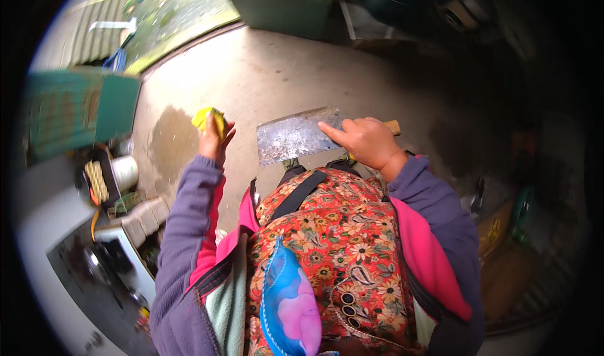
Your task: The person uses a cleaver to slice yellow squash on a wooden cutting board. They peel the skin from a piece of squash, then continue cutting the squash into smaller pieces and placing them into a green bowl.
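My right hand [370,141] is closed around the handle of a metal cleaver [299,135], its index finger stretched along the blade. The wide blade points left and has a worn, spotted surface; the end of its wooden handle [392,127] sticks out beyond the hand. Off to the left, my left hand [216,138] holds a crumpled yellow thing [207,118], perhaps a cloth, between thumb and fingers. A gap separates it from the blade. Below both hands is the red floral apron [330,242] on my body.
Concrete floor [283,82] lies beneath, with a dark damp patch [174,136] at left. Green doors [115,105] flank a bright doorway. A white bucket [125,173] and a counter [71,186] are at lower left. A wooden board [507,280] stands at lower right.
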### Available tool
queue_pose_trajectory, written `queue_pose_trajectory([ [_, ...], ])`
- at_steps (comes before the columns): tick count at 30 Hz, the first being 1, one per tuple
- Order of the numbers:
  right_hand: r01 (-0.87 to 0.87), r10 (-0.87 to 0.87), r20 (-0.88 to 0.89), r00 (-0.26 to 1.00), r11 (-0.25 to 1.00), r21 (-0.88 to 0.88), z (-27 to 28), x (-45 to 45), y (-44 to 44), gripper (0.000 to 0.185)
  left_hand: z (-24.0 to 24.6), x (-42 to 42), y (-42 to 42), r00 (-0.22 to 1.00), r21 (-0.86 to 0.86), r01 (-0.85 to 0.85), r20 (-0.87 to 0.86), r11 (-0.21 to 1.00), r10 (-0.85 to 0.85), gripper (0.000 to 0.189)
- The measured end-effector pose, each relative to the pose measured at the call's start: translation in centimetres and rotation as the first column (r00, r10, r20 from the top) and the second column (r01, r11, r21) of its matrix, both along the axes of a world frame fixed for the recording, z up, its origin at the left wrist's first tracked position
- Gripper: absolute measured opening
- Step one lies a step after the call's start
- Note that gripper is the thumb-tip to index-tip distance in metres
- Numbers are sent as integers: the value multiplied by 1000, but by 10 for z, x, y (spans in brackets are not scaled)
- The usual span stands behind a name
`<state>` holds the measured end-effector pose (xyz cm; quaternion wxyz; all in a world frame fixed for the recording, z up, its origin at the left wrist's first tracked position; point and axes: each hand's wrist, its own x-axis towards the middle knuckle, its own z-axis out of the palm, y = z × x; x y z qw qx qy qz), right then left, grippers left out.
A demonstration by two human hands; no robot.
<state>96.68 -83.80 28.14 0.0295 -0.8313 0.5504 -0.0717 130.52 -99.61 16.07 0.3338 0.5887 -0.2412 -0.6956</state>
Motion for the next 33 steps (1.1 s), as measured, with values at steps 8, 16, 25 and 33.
queue_pose_trajectory([
  [8, 537, -628, 172, 759, 753, 380, -54, -110, 106, 19, 58, -187, 34, 835, -90, 549, 8, 831, -550, 53],
  [16, 776, -962, 248, 114, 242, 582, -66, -215, 252, 41, 49, -372, 49, 503, -177, 863, 206, 474, -839, 43],
  [25, 823, -794, 403, -455, -203, 530, -113, -269, 306, 41, 33, -600, 12, 210, -144, 972, 179, 185, -961, 45],
  [33, 420, -125, 424, -897, -539, 730, -127, -304, 321, 49, 72, -823, 55, -257, -89, 957, 190, -277, -948, 41],
])
